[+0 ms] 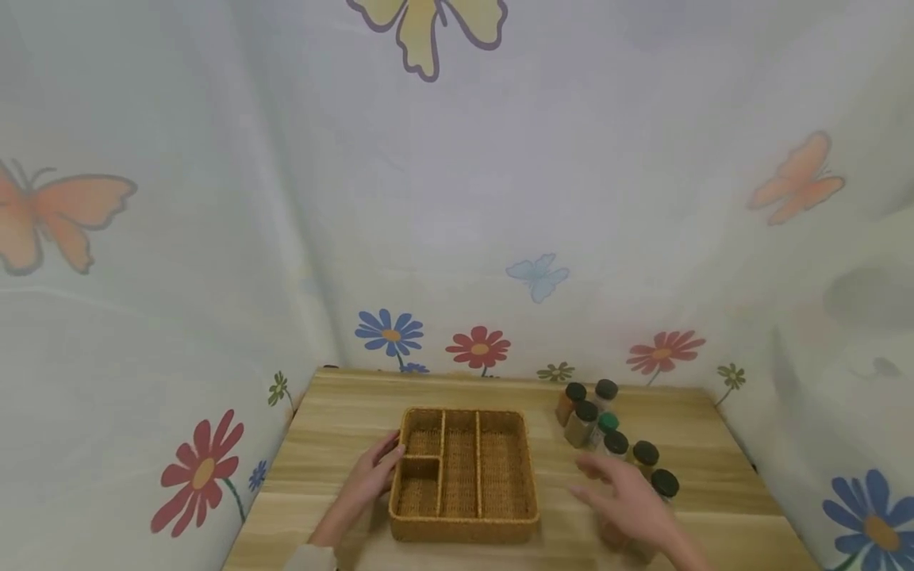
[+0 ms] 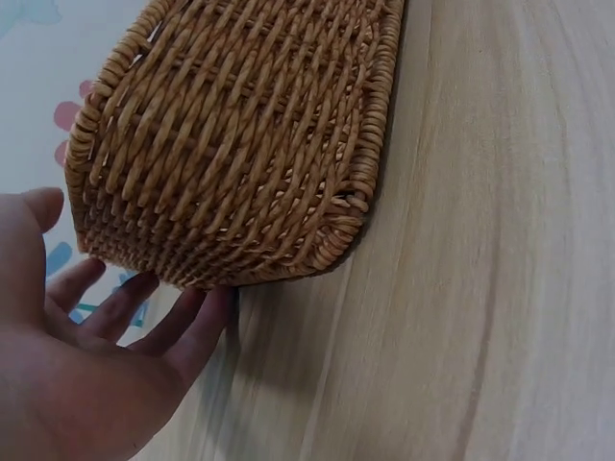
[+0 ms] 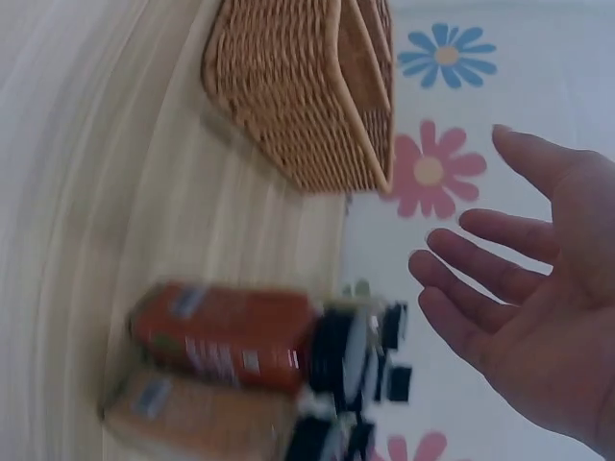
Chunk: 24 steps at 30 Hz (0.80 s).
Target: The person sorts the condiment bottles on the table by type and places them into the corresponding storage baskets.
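A woven wicker basket (image 1: 464, 530) with several compartments sits on the wooden table; its compartments hold nothing. My left hand (image 1: 369, 478) is at the basket's left side, fingertips touching the woven wall (image 2: 231, 134) and the thumb held away from it in the left wrist view. To the right of the basket, my right hand (image 1: 628, 503) hovers by a group of spice jars, fingers spread and holding nothing. In the right wrist view, a jar of red-orange spice (image 3: 231, 336) and a paler orange jar (image 3: 192, 415) stand below that hand's fingers.
Several dark-lidded jars (image 1: 581, 424) stand on the right half of the table (image 1: 343, 396), one with a green lid (image 1: 608, 421). A pale curtain (image 1: 428, 198) printed with flowers and butterflies hangs behind the table and along both sides.
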Each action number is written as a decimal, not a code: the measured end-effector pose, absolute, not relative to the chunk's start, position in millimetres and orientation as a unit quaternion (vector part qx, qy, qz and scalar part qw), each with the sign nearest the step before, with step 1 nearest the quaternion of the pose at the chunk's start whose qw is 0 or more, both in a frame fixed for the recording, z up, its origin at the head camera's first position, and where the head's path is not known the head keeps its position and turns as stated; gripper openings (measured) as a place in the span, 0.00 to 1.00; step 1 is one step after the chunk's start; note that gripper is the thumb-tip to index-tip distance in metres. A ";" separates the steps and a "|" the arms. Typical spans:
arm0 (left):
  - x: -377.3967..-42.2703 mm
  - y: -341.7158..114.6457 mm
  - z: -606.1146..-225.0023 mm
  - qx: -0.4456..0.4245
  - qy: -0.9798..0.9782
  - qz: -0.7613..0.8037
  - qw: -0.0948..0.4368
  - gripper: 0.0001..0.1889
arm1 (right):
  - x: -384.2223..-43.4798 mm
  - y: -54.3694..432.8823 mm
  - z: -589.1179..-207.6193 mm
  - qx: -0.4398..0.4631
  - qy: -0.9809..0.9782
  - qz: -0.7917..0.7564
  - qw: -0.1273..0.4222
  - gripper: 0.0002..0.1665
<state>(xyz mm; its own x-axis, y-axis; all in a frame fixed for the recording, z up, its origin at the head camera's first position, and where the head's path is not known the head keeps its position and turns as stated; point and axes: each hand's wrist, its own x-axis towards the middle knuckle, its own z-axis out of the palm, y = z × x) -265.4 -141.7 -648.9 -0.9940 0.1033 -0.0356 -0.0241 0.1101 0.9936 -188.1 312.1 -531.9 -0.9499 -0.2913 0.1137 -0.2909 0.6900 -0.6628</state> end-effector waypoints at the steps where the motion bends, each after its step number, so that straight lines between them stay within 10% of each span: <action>1: -265.3 -141.6 -650.2 0.027 0.747 0.663 0.044 0.36 | -184.1 319.8 -528.2 -0.161 0.926 -0.341 -0.013 0.28; 12: -264.3 -139.5 -659.5 0.009 0.757 0.653 0.026 0.33 | -163.7 375.4 -529.8 -0.127 0.959 -0.246 0.059 0.27; 24: -263.7 -139.2 -657.8 0.001 0.752 0.658 0.032 0.33 | -167.1 374.9 -555.8 -0.115 0.973 -0.200 0.021 0.28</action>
